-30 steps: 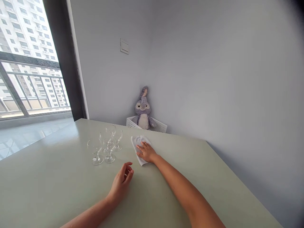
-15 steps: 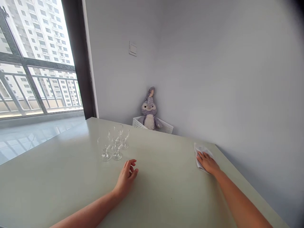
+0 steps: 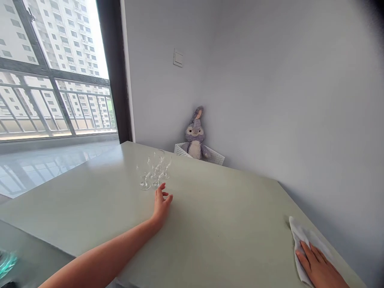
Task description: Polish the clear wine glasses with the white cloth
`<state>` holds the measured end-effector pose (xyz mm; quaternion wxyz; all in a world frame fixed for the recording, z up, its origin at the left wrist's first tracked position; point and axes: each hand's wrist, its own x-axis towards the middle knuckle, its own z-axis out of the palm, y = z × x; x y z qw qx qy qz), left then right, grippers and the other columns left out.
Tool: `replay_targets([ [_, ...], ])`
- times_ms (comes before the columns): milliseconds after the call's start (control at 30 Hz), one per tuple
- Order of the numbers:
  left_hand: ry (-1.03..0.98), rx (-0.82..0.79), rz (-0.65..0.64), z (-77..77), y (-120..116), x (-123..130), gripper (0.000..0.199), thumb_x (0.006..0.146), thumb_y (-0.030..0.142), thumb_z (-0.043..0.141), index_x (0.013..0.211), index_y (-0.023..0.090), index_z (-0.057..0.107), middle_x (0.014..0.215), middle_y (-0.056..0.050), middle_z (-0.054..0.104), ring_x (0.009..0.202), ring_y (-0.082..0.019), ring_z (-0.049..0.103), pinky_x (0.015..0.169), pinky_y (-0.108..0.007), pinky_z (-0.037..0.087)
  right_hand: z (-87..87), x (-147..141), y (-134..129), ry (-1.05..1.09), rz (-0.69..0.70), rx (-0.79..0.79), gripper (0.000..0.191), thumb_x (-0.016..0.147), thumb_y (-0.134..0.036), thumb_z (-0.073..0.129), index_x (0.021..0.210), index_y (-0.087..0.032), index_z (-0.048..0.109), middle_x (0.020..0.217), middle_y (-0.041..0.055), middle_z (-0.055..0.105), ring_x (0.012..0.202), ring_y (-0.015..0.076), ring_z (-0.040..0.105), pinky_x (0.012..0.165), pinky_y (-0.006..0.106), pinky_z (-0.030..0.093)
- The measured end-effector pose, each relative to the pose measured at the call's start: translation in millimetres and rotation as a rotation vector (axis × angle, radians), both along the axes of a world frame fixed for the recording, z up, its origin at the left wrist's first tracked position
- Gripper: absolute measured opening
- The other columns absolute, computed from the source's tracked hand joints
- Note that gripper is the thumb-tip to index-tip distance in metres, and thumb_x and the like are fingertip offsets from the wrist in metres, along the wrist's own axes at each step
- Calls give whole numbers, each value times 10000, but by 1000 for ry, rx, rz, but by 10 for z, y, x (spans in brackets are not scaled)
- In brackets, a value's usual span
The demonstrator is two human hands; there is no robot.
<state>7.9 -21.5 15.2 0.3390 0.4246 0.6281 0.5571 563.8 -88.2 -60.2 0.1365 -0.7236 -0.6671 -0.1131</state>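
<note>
Several clear stemmed glasses [image 3: 156, 170] stand grouped on the pale green table [image 3: 228, 208], left of centre. Just in front of them is my left hand [image 3: 162, 202], fingers apart and slightly curled, holding nothing; its fingertips overlap the base of the nearest glass in the picture, and whether they touch cannot be made out. At the lower right, my right hand [image 3: 319, 264] lies flat on a white cloth [image 3: 297, 232], pressing it to the tabletop near the table's right edge, with the fingers spread.
A grey plush toy [image 3: 195, 138] sits in a white perforated basket [image 3: 216, 157] beyond the far edge. Walls border the back and right. At the lower left, a greenish transparent object [image 3: 6, 263] is partly visible below the table's edge.
My right hand and the cloth have moved toward me and to the right. My left hand has moved forward, closer to the glasses. The view has shifted somewhat to the left.
</note>
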Motion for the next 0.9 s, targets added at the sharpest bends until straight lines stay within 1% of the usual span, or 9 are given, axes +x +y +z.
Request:
replay_targets([
  [133, -20, 8, -10, -31, 6, -4, 467, 729, 233, 474, 1183, 270, 374, 1201, -64, 386, 898, -139, 499, 651, -243, 446, -81, -514, -163, -24, 125, -45, 644, 737, -541, 304, 1218, -159, 496, 1265, 108, 493, 1199, 290, 408, 957, 446, 401],
  [233, -25, 19, 30, -28, -10, -5, 463, 729, 228, 475, 1178, 267, 371, 1218, -61, 374, 930, -148, 481, 679, -254, 444, 25, -1050, -210, -61, 235, -40, 606, 775, -533, 329, 1223, -160, 497, 1286, 99, 472, 1203, 278, 407, 978, 438, 388],
  [333, -40, 51, 140, 21, -29, -21, 485, 726, 216, 478, 1190, 263, 348, 1244, -61, 360, 985, -162, 447, 733, -271, 434, 203, -1584, -165, -90, 362, -69, 567, 809, -517, 354, 1252, -182, 469, 1328, 74, 427, 1226, 261, 378, 993, 426, 370],
  [467, -115, 44, 231, 85, -33, -68, 524, 725, 242, 493, 1219, 272, 319, 1251, -54, 349, 1011, -162, 438, 769, -275, 422, 402, -2155, 77, -111, 416, -148, 629, 816, -564, 340, 1230, -116, 492, 1300, 146, 447, 1218, 300, 379, 1004, 461, 327],
  [533, -184, -3, 254, 93, -30, -96, 518, 726, 275, 503, 1212, 280, 324, 1212, -48, 379, 987, -158, 457, 777, -285, 418, 465, -2387, 261, -109, 414, -185, 697, 806, -602, 320, 1219, -69, 496, 1284, 189, 451, 1210, 324, 381, 1000, 477, 314],
  [600, -243, -56, 267, 89, -25, -123, 489, 726, 305, 511, 1185, 278, 348, 1147, -45, 423, 957, -159, 475, 781, -302, 417, 510, -2593, 462, -88, 438, -207, 711, 820, -598, 289, 1244, -54, 463, 1306, 193, 423, 1228, 316, 358, 1003, 461, 308],
  [667, -275, -86, 271, 82, -9, -148, 470, 723, 327, 519, 1164, 271, 364, 1129, -49, 437, 939, -163, 489, 766, -307, 425, 541, -2771, 653, -63, 469, -217, 686, 840, -568, 273, 1274, -59, 424, 1335, 176, 390, 1252, 295, 324, 1009, 435, 300],
  [767, -288, -92, 271, 80, 58, -184, 519, 712, 350, 539, 1187, 280, 342, 1233, -72, 387, 863, -153, 525, 692, -299, 445, 571, -2969, 871, -40, 482, -212, 586, 867, -478, 298, 1271, -74, 431, 1338, 151, 397, 1256, 275, 322, 1014, 408, 285],
  [900, -285, -71, 266, 102, 236, -233, 573, 698, 319, 554, 1217, 298, 313, 1318, -83, 328, 832, -134, 542, 630, -259, 441, 581, -3090, 973, -3, 515, -171, 415, 881, -304, 308, 1179, -119, 530, 1264, 135, 491, 1192, 259, 411, 971, 388, 313],
])
